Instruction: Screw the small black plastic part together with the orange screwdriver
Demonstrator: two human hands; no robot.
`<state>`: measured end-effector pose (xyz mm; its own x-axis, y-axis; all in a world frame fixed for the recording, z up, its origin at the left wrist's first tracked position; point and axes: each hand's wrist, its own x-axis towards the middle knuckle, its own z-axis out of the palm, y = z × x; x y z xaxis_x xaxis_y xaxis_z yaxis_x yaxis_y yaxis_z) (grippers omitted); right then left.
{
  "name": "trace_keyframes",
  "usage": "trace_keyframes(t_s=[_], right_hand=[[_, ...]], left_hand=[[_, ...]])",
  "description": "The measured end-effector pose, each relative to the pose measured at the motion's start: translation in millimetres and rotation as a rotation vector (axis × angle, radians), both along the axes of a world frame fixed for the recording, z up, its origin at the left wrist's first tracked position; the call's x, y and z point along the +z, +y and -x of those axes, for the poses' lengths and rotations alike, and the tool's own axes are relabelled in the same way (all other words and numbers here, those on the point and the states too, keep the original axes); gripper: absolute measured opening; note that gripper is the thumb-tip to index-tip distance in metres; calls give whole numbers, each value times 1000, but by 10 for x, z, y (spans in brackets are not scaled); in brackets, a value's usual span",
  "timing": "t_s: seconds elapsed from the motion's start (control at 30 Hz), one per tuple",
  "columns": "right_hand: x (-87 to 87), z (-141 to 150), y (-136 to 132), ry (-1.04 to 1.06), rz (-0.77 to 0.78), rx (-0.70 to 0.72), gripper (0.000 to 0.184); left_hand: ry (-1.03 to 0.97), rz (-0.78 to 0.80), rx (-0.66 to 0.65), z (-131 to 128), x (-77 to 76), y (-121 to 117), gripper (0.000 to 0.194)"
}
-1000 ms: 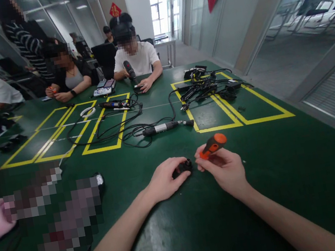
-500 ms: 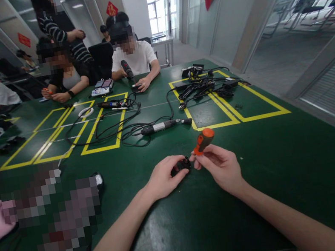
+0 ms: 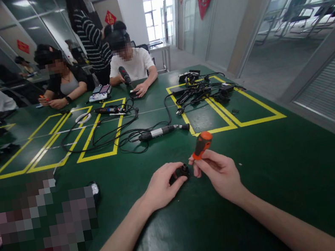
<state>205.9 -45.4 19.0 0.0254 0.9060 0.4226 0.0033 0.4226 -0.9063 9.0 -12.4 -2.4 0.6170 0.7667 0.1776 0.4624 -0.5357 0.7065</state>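
My left hand (image 3: 164, 183) is closed around a small black part (image 3: 183, 171) with a round, tube-like top, steadying it on the green table (image 3: 162, 243). What kind of part it is does not show. Just to its right, my right hand (image 3: 219, 170) grips a screwdriver with an orange and dark grey handle (image 3: 202, 144). The handle leans up and to the right; my fingers hide the shaft and tip. Beyond both hands lies a grey and black corded power tool (image 3: 159, 132).
Tangled black cables and parts (image 3: 195, 90) lie in a yellow-taped area at the back right. Another corded tool (image 3: 109, 109) and a white ring (image 3: 83, 118) sit further left. Across the table, a person in a white shirt (image 3: 137, 63) holds a power drill (image 3: 124, 76).
The view has tilted slightly, so the table and my hands appear a little lower and further left. My grip on the black part and screwdriver is unchanged. The standing person in stripes has shifted right.
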Motion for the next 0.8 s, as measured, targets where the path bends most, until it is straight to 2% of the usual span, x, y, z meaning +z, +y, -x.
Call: trace_keyframes(t_s=[0.13, 0.27, 0.6, 0.8], right_hand=[[-49, -6, -2, 52, 16, 3, 27], [-57, -11, -14, 11, 35, -18, 26], [-15, -6, -1, 78, 48, 68, 28], [-28, -4, -16, 43, 71, 30, 23]], left_hand=[[-1, 5, 8, -6, -7, -2, 28], [12, 9, 10, -11, -3, -3, 29], [19, 1, 12, 0, 4, -5, 31], [28, 0, 14, -3, -15, 1, 32]])
